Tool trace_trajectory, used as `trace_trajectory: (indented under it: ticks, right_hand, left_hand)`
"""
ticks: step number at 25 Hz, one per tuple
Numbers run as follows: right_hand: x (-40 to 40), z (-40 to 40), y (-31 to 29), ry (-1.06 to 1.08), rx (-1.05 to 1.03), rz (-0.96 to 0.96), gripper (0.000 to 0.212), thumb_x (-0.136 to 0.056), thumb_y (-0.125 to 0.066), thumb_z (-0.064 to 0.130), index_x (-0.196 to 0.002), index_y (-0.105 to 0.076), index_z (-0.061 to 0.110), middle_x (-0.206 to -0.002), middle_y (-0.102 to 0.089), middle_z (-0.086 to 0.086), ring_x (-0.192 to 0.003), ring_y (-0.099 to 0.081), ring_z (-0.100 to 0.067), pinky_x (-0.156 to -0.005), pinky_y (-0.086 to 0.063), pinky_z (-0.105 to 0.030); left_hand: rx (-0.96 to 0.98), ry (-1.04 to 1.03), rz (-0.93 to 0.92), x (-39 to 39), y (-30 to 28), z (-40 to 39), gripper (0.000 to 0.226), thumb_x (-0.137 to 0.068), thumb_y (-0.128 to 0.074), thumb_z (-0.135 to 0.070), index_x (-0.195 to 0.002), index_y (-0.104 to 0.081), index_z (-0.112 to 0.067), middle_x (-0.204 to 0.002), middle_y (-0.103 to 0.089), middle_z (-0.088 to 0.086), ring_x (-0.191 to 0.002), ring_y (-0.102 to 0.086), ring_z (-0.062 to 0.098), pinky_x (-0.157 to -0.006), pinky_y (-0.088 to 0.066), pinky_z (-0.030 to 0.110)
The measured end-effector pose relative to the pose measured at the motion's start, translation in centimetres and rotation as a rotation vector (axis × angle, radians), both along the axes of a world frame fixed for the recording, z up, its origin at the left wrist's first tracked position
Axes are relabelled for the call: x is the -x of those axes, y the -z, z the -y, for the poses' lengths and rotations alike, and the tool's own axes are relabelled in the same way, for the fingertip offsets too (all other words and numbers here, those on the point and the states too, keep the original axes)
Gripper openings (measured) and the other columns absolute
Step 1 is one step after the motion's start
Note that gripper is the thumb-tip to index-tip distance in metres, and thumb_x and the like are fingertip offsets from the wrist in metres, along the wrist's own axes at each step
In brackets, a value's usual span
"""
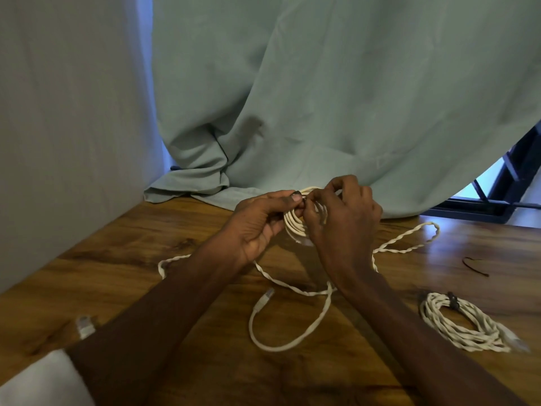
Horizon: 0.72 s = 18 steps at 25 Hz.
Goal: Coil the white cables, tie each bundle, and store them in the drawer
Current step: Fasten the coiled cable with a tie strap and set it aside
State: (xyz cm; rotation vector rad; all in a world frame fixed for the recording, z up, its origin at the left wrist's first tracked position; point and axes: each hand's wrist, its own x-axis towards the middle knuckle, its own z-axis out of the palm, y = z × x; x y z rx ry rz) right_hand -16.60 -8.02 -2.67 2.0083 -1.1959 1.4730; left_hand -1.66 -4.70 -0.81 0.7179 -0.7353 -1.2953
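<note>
Over a glossy wood-grain bench (146,253) backed by a pale green curtain (322,98) and grey wall (58,112), both hands, left (257,224) and right (345,218), pinch a small white cable coil (294,225), a tied bundle (465,323) lying right.

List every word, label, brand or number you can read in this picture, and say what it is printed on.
None: no readable text shows anywhere.
The coil held by the left hand and right hand, the tied bundle, the loose cable's plug, the curtain and the table carry no visible print.
</note>
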Motion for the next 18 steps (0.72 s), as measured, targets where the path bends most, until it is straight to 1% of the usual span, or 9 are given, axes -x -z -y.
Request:
trace_trajectory:
  ticks: [3,6,8,9,11,13,16,18]
  right_hand:
    - [-0.23,0.03,0.20,-0.057,-0.019,0.034,0.020,-0.096,-0.067,0.030,-0.109,-0.076,0.019,-0.114,-0.060,-0.005,-0.101,-0.054,-0.026,-0.080,-0.046,-0.043]
    - [-0.20,0.14,0.19,-0.132,-0.051,0.010,0.021,-0.095,-0.068,0.024,-0.114,-0.076,0.024,-0.117,-0.065,0.002,-0.103,-0.054,-0.023,-0.082,-0.046,-0.042]
    - [0.02,0.28,0.16,-0.158,-0.073,0.033,0.026,-0.093,-0.070,0.018,-0.115,-0.078,0.028,-0.115,-0.070,0.007,-0.101,-0.055,-0.023,-0.083,-0.049,-0.045]
    - [0.12,0.32,0.16,-0.180,-0.103,0.072,0.026,-0.093,-0.070,0.018,-0.114,-0.079,0.030,-0.113,-0.072,0.010,-0.100,-0.056,-0.021,-0.084,-0.050,-0.047]
    - [0.14,0.41,0.10,-0.251,-0.168,0.168,0.021,-0.095,-0.068,0.027,-0.111,-0.080,0.032,-0.109,-0.074,0.014,-0.100,-0.056,-0.017,-0.086,-0.051,-0.050]
    - [-0.05,0.55,0.25,-0.295,-0.215,0.231,0.019,-0.095,-0.069,0.032,-0.109,-0.081,0.031,-0.106,-0.076,0.015,-0.100,-0.057,-0.015,-0.087,-0.051,-0.050]
    - [-0.23,0.60,0.31,-0.321,-0.262,0.319,0.016,-0.094,-0.074,0.025,-0.107,-0.082,0.030,-0.101,-0.077,0.016,-0.099,-0.060,-0.015,-0.086,-0.052,-0.047]
    - [-0.15,0.67,0.21,-0.332,-0.292,0.382,0.016,-0.093,-0.075,0.024,-0.107,-0.081,0.030,-0.097,-0.077,0.015,-0.098,-0.061,-0.015,-0.085,-0.053,-0.046]
  left_hand:
    - [-0.037,0.072,-0.077,-0.15,-0.07,0.00,0.020,-0.091,-0.068,0.005,-0.111,-0.071,0.008,-0.098,-0.074,0.019,-0.086,-0.074,0.021,-0.085,-0.063,0.028]
    - [-0.054,0.067,-0.129,-0.37,-0.31,0.01,0.011,-0.093,-0.065,0.007,-0.103,-0.071,0.008,-0.093,-0.073,0.018,-0.086,-0.073,0.022,-0.087,-0.062,0.031]
    - [-0.054,0.065,-0.129,-0.39,-0.36,0.01,0.014,-0.093,-0.065,0.008,-0.106,-0.069,0.010,-0.094,-0.073,0.019,-0.089,-0.073,0.024,-0.086,-0.063,0.033]
    - [-0.051,0.068,-0.124,-0.36,-0.30,0.01,0.017,-0.093,-0.065,0.008,-0.109,-0.069,0.011,-0.096,-0.073,0.020,-0.090,-0.073,0.024,-0.085,-0.063,0.032]
    - [-0.044,0.062,-0.109,-0.27,-0.15,0.07,0.021,-0.092,-0.066,0.009,-0.113,-0.068,0.011,-0.099,-0.073,0.021,-0.090,-0.074,0.024,-0.085,-0.064,0.031]
    - [-0.043,0.053,-0.094,-0.26,0.00,0.15,0.024,-0.092,-0.066,0.008,-0.116,-0.067,0.012,-0.100,-0.074,0.021,-0.088,-0.075,0.023,-0.085,-0.064,0.029]
    - [-0.035,0.054,-0.097,-0.27,0.24,0.32,0.033,-0.092,-0.067,0.008,-0.125,-0.064,0.014,-0.106,-0.072,0.023,-0.092,-0.074,0.025,-0.087,-0.063,0.030]
    - [-0.033,0.056,-0.101,-0.18,0.36,0.41,0.035,-0.092,-0.067,0.008,-0.126,-0.064,0.014,-0.110,-0.072,0.024,-0.096,-0.074,0.026,-0.088,-0.063,0.031]
